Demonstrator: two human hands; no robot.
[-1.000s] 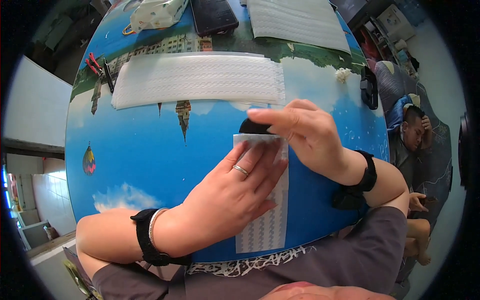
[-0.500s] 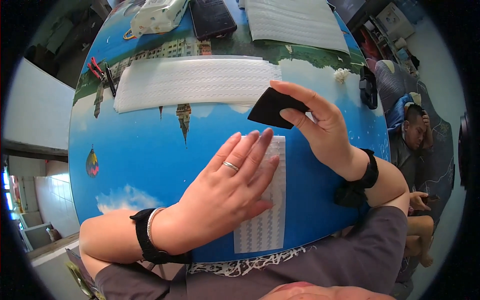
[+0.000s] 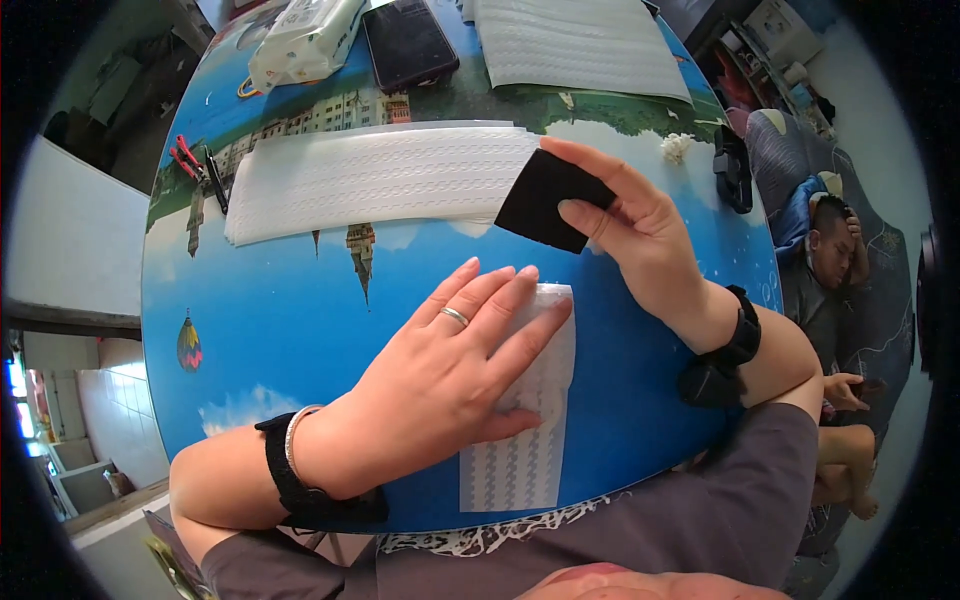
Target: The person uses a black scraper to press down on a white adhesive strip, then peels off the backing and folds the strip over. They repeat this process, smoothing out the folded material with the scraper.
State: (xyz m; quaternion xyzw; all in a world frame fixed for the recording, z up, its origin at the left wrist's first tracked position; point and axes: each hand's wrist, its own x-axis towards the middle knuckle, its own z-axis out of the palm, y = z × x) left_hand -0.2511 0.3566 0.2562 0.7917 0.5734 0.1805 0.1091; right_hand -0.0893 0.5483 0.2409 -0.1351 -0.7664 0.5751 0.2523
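Observation:
My left hand (image 3: 445, 370), fingers stretched out, lies flat over a narrow white sheet (image 3: 512, 478) with rows of small translucent marks, covering its upper left part. Between thumb and fingers of my right hand (image 3: 655, 255) is a thin black square piece (image 3: 542, 205), raised above the table and tilted. What it is made of I cannot tell. Just beyond both hands lies a stack of long white embossed sheets (image 3: 380, 182), its right end next to the black piece.
On the blue printed tabletop (image 3: 290, 345) are a packet of wipes (image 3: 305, 45), a phone (image 3: 408, 45), more white sheets (image 3: 585, 50), red-handled pliers (image 3: 185, 157), a black pen (image 3: 216, 180), a small white clump (image 3: 676, 148) and a black strap (image 3: 732, 168). A person (image 3: 835, 270) reclines at the right.
The black square piece has turned to face me more, still in my right hand. My left hand stays on the narrow sheet, its fingers slightly shifted. The view has moved a little.

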